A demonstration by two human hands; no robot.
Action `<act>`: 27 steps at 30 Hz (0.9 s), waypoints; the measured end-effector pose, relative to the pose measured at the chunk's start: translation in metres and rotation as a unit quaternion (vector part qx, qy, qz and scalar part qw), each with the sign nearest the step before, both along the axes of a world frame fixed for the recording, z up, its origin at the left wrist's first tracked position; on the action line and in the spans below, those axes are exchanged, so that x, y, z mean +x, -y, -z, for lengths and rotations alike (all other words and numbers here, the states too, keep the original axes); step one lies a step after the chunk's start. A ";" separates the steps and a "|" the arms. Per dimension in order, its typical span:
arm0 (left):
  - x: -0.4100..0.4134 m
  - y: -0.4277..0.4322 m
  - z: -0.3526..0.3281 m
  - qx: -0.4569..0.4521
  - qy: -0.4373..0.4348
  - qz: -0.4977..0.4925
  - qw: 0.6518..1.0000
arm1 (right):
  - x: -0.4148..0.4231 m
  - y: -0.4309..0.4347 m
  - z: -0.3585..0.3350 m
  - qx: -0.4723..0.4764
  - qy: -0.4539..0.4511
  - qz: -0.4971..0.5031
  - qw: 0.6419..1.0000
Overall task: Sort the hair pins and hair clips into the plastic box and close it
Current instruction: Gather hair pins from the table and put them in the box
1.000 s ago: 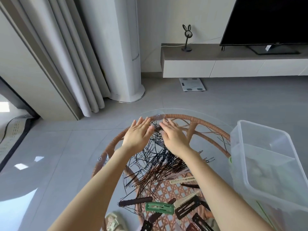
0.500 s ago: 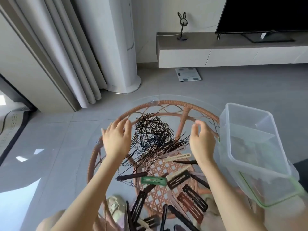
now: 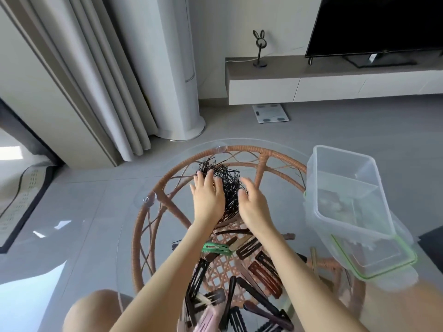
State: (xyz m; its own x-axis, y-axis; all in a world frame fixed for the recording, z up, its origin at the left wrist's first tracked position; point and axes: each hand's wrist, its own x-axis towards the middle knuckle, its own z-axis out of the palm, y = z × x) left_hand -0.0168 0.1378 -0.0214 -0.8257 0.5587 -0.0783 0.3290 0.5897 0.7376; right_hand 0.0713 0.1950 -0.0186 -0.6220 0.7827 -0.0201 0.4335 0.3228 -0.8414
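A heap of black hair pins [image 3: 229,188] at frame centre is pressed between the left hand [image 3: 208,200] and right hand [image 3: 254,206], fingers held straight. Hair clips [image 3: 263,274] are scattered below, and the plastic box [image 3: 340,164] is seen open at the right.

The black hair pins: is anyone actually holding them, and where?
Not gripped. The left hand and right hand press with fairly straight fingers against opposite sides of the hair pins pile, cupping it between them on the glass table.

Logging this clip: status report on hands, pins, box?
Left hand, right hand open, flanking the hair pins. Plastic box open at right. Hair clips loose on the near side.
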 end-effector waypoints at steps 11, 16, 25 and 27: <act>-0.052 0.033 -0.035 -0.223 -0.012 0.056 0.973 | -0.026 -0.026 -0.025 0.095 0.319 -0.060 0.941; -0.035 0.017 -0.038 -0.228 -0.029 0.118 0.966 | -0.044 -0.017 -0.022 0.083 0.260 -0.034 0.961; -0.026 0.016 -0.039 -0.174 -0.027 0.088 0.980 | -0.036 -0.035 -0.024 0.039 0.133 0.038 0.990; -0.027 0.016 -0.039 -0.164 -0.021 0.078 0.983 | -0.032 -0.041 -0.028 0.036 0.098 0.044 0.994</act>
State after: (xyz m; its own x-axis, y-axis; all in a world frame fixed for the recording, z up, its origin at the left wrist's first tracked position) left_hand -0.0439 0.1215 0.0176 -0.7382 0.6293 -0.2430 0.4602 0.7331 0.5008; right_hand 0.0397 0.2360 0.0097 -0.5407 0.8377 -0.0768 0.6161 0.3323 -0.7141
